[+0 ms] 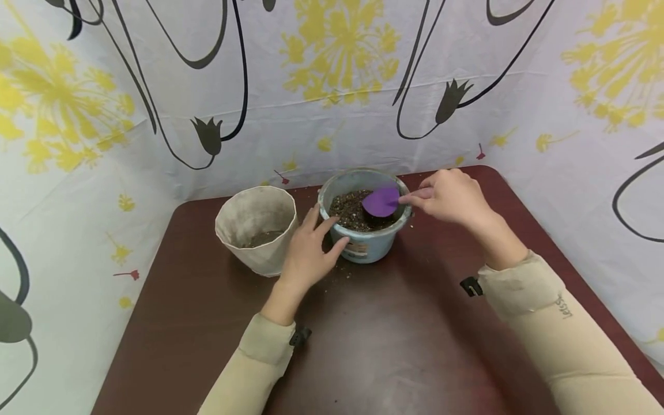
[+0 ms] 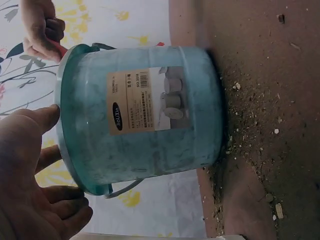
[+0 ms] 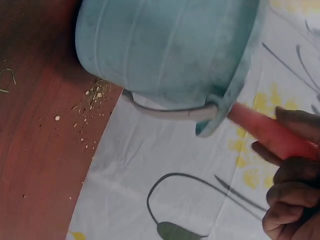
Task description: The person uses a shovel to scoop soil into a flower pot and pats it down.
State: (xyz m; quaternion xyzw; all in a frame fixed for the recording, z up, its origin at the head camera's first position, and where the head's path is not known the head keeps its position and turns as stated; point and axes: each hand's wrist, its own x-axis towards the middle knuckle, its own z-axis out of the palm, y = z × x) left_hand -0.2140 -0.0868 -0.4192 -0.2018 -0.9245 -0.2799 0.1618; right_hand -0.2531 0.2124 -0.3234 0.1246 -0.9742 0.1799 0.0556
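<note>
A light blue bucket (image 1: 381,248) with a rim and a side handle stands near the far edge, part filled with dark soil (image 1: 349,208) flecked with pale bits. My right hand (image 1: 453,196) grips the pinkish-red handle (image 3: 272,132) of a small trowel. Its purple blade (image 1: 381,202) sits inside the bucket, over the soil on the right side. At the bucket's near left rim is my left hand (image 1: 307,253), fingers spread and loosely extended, the thumb and fingertips right at the rim. A printed label (image 2: 135,100) faces the left wrist camera.
A whitish faceted pot (image 1: 264,259) with a little soil in its bottom stands left of the bucket, beside the left hand. Soil crumbs (image 2: 245,145) lie on the brown table (image 1: 394,340) around the bucket. Flower-patterned cloth (image 1: 321,138) rises behind and on both sides.
</note>
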